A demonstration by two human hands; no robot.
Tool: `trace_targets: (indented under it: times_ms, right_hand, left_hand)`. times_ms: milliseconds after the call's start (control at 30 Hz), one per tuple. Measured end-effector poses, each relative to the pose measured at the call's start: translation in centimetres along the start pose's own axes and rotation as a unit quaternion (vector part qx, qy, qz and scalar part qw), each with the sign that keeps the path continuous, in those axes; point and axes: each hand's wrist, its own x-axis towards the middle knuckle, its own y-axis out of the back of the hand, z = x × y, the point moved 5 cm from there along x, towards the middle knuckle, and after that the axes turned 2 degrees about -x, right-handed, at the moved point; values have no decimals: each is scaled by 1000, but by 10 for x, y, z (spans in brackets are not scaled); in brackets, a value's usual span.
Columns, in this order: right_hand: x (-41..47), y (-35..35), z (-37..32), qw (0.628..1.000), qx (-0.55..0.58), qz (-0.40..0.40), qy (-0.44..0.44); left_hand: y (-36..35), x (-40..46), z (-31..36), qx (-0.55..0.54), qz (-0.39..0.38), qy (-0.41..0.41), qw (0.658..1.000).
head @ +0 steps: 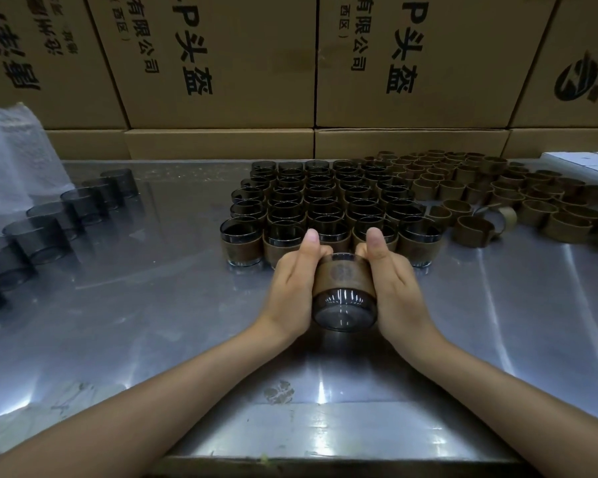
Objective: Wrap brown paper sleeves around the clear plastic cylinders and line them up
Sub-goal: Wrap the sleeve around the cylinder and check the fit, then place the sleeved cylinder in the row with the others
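Note:
A clear plastic cylinder lies tilted toward me above the table, its base facing the camera. A brown paper sleeve with a round printed mark sits around its middle. My left hand grips its left side and my right hand its right side, thumbs pointing up. Just behind stand several rows of sleeved cylinders, upright and packed close. A line of bare cylinders runs along the left. Loose brown sleeves lie in a pile at the right.
The metal table is shiny, with its front edge near me. Stacked cardboard boxes form a wall behind it. Crumpled plastic wrap sits at the far left, and a white flat object at the far right.

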Motion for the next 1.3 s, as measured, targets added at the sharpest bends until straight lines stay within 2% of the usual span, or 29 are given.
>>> trace_targets:
  times_ms: [67,133,233,333,433,567,800,1167,1300]
  right_hand:
    - [0,4,-2,999,-32,-1,16]
    - [-2,6,-6,994,-84,-43,51]
    - [-7,9,-4,963,-239,-97,80]
    - [-11,20,-3,957,-256,-109,80]
    - [-6,42,-3,961,-250,-79,91]
    - [4,75,5,967,-246,-29,56]
    - [13,95,18,967,-256,10,-4]
    - [17,102,26,943,-329,-4,-55]
    - [15,101,21,920,-385,-18,-65]
  left_hand:
    - [1,2,-1,37,-2,-13,999]
    - [4,3,0,76,-5,-39,996]
    - [8,1,1,164,-11,-113,980]
    - [2,-1,5,230,-58,-159,958]
    - [9,3,7,306,-56,-164,936]
    - [35,13,1,477,-19,-129,869]
    - [56,23,-18,584,0,-17,812]
    - [56,24,-28,629,-13,1,777]
    - [56,25,-30,638,-9,2,770]
